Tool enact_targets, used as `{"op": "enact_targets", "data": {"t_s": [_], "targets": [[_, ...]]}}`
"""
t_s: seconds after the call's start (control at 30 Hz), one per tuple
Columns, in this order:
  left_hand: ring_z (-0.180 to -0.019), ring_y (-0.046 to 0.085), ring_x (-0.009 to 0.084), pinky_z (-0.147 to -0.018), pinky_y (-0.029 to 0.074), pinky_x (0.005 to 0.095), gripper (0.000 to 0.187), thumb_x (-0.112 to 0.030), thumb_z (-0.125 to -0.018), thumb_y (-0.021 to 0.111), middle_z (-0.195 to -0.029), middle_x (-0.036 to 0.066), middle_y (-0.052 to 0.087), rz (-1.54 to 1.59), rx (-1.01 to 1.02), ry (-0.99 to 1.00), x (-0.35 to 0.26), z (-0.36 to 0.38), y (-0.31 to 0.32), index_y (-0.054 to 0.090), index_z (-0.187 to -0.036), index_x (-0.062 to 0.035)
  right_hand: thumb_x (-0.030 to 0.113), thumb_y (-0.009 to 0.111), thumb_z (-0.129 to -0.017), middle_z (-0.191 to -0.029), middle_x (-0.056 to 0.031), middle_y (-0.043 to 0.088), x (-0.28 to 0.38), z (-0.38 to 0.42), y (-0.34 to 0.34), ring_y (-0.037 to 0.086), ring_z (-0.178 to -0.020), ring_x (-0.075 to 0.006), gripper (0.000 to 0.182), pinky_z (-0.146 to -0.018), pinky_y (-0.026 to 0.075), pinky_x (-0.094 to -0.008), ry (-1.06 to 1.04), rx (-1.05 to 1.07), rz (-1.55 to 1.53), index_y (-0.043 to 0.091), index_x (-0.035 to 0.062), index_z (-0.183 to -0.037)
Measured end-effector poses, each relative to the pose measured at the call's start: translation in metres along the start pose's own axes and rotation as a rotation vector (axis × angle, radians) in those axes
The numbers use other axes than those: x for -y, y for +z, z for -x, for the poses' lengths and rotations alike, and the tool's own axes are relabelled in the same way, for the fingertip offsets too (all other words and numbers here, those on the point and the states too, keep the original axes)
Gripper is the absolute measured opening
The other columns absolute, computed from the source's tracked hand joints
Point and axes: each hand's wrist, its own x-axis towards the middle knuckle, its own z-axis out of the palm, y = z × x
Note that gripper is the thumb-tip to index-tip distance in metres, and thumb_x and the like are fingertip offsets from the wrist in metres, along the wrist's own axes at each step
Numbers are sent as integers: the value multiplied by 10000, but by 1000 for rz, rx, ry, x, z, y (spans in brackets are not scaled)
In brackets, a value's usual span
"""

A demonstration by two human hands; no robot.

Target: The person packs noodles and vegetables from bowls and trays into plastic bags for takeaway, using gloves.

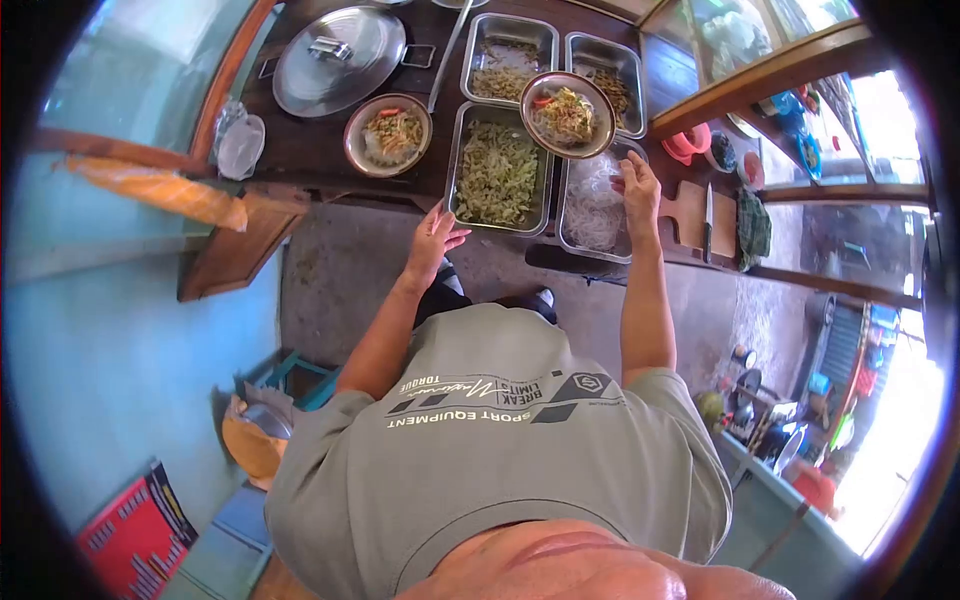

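My left hand (pixel 437 238) is at the near left corner of a metal tray of shredded cabbage (pixel 497 175), its fingers stretched out and holding nothing. Over the right rim of a tray of white noodles (pixel 594 207) is my right hand (pixel 639 188), fingers loosely bent and apart. A brown-rimmed bowl (pixel 568 115) with noodles and toppings sits across the tray edges, just beyond my right hand. Left of the cabbage, another filled bowl (pixel 388 135) stands on the dark table.
Two more food trays, one at the back (pixel 511 58) and one at the right (pixel 606 85), adjoin these. A lidded pot (pixel 339 62) stands back left. A knife (pixel 708 222) lies on a cutting board (pixel 688 214), beside a green cloth (pixel 754 230). Wood-framed glass (pixel 760 75) borders the right side.
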Motion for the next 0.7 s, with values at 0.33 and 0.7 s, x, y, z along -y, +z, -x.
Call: {"op": "enact_targets", "data": {"t_s": [0.33,0.7], "targets": [[-835,597,113,-808,609,389,431,-135,-1013,580,-969,-5,544,-74,104,-69,-19,-33,-15,494,-1427,-48,298,579,-1031,-1105,-75,704,25,-18,26,693,-772,-133,421,-679,558,-250,59,4,-26,590,19,-1346],[-783,612,94,-748,621,350,439,-122,-1011,564,-948,-14,559,-80,30,-50,-20,-40,-12,496,-1440,-57,143,564,-1022,-1045,-85,706,11,-25,54,710,-829,-156,302,-775,607,-307,95,73,-380,612,-36,-1260]]}}
